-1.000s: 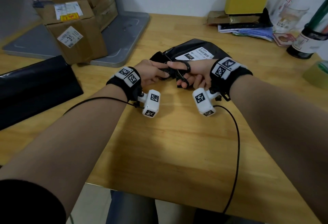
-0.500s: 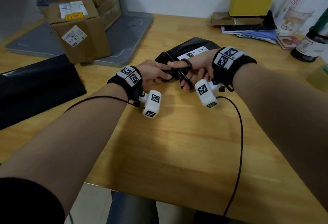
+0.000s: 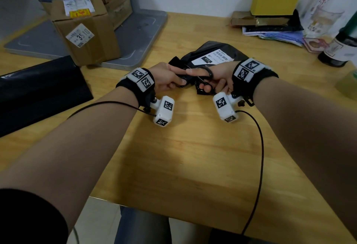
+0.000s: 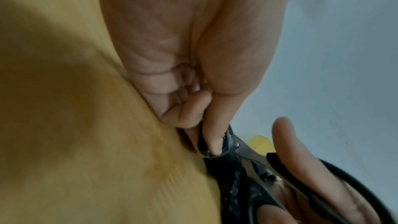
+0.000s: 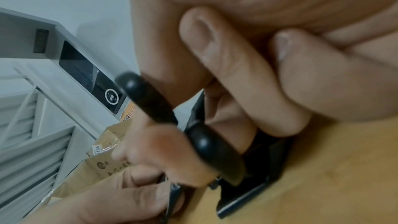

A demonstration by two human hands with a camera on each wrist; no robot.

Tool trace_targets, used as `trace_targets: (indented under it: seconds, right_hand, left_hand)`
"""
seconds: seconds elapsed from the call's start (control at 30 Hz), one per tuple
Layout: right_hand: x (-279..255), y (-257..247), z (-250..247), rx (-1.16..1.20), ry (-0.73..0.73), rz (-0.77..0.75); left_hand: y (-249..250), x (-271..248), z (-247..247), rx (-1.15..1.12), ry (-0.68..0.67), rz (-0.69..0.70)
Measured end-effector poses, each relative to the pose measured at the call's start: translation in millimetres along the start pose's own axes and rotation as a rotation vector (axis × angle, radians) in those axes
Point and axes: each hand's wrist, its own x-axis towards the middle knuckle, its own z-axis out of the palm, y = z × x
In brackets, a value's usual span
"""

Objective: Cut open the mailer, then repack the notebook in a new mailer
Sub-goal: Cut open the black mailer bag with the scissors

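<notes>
Now left hand (image 3: pixel 166 78) pinching black mailer (image 3: pixel 210 54), right hand (image 3: pixel 220 78) gripping scissors (image 3: pixel 207 75)

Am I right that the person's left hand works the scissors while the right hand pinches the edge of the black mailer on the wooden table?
Not quite: the hands are swapped. In the head view the right hand has its fingers through the scissors handles, and the left hand pinches the edge of the black mailer on the wooden table.

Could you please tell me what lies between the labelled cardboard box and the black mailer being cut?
In the head view, the grey tray's corner and bare wooden table separate cardboard box and mailer.
</notes>
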Motion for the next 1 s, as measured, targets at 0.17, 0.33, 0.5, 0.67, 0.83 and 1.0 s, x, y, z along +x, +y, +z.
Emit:
trace_targets:
  seconds: [0.17, 0.33, 0.5, 0.67, 0.83, 1.0]
  right_hand:
    - [-0.2, 2.9, -0.1, -0.011, 0.004, -0.031]
    - [-4.5, -1.5, -4.5, 0.005, -0.048, -0.003]
    - [-16.8, -16.9, -1.8, -0.100, -0.022, 0.041]
    - [-13.7, -25.3, 0.8, -0.185, -0.015, 0.080]
    - [-6.5, -17.2, 4.3, -0.128, 0.029, 0.080]
    - [-4.3, -7.4, 4.8, -0.095, 0.032, 0.041]
  left_hand:
    - [-2.3, -3.3, -2.7, -0.004, -0.003, -0.003]
    - [-3.1, -4.6, -2.5, 0.006, -0.009, 0.014]
    - [-8.2, -2.7, -4.8, -0.003, -0.019, 0.034]
    - [-11.8, -2.3, -7.2, -0.049, -0.056, 0.066]
    - [-7.2, -7.3, -5.5, -0.067, -0.103, 0.087]
    - [-3.3, -9.6, -5.5, -0.028, -0.091, 0.064]
